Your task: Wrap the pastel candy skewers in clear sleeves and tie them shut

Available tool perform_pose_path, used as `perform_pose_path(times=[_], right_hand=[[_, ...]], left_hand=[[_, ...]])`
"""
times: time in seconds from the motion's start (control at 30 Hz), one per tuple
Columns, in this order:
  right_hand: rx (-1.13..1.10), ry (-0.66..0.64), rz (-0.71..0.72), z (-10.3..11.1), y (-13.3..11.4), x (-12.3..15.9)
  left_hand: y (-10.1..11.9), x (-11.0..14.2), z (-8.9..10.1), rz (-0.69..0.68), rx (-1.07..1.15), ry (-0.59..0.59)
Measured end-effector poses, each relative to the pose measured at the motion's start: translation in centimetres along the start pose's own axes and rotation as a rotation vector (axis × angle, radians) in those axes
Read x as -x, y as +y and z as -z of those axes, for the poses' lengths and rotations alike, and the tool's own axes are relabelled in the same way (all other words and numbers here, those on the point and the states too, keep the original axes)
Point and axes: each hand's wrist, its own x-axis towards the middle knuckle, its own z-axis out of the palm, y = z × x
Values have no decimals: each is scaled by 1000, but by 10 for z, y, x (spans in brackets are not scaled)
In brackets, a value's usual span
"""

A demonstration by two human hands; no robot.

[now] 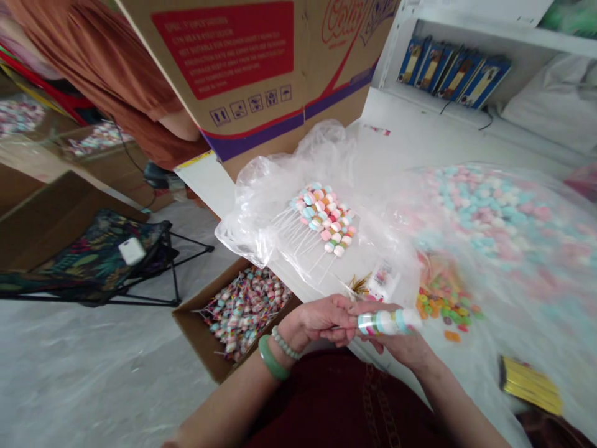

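Held thing: the pastel candy stick (pixel 389 322) lies level between your hands, its striped end pointing right, just above your dark red top (pixel 340 404).
Left hand: your left hand (pixel 321 318) is nearly closed, its fingers pressed against the stick's left end; a jade bangle (pixel 271 358) and a beaded bracelet (pixel 285 344) sit on that wrist.
Right hand: your right hand (pixel 405 348) is curled up under the stick, fingers touching it and partly hidden behind it.
In front: a clear plastic bag (pixel 261 211) holds a bundle of marshmallow skewers (pixel 321 218). Beyond your left wrist, a cardboard box (pixel 196 326) is packed with finished candy sticks (pixel 245 314).
To your right: colored gummy candies (pixel 443 308) lie by loose pastel candies (pixel 494 211) under clear plastic sheeting; a gold packet (pixel 532 386) sits nearer you.
Overhead: a large printed carton (pixel 233 56) blocks the upper view.
Room: a white table (pixel 410 118) stands below a shelf of blue boxes (pixel 452 74); a patterned folding chair (pixel 93 261) stands on the plastic-covered floor (pixel 93 367).
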Motion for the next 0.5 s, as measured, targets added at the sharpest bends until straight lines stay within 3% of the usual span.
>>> perform_pose_path(times=[0.1,0.2,0.27,0.3,0.33,0.4,0.43,0.5], right_hand=[[430,-21,308,-7,-14,9],[1038,-177,536,-15,-36,15],[1334,-245,587,-17,-48,14],[1398,-225,582,-16,-53,11],[1391,-160,547,-15,-56,5],[1136,61,401,-12,-61,-12],[965,168,325,-11,-62,-22],[631,261,192,-14,-60,-41]], left_hand=[[22,12,5,85,-125,-29],[54,27,-5,156,-457,1],[68,35,-21,65,-757,76],[70,37,-31,-44,-923,185],[70,37,-42,-177,-1076,349],[60,33,-61,-389,-1286,737],[53,29,-68,-431,-1327,896],[39,19,-72,-444,-1284,1076]])
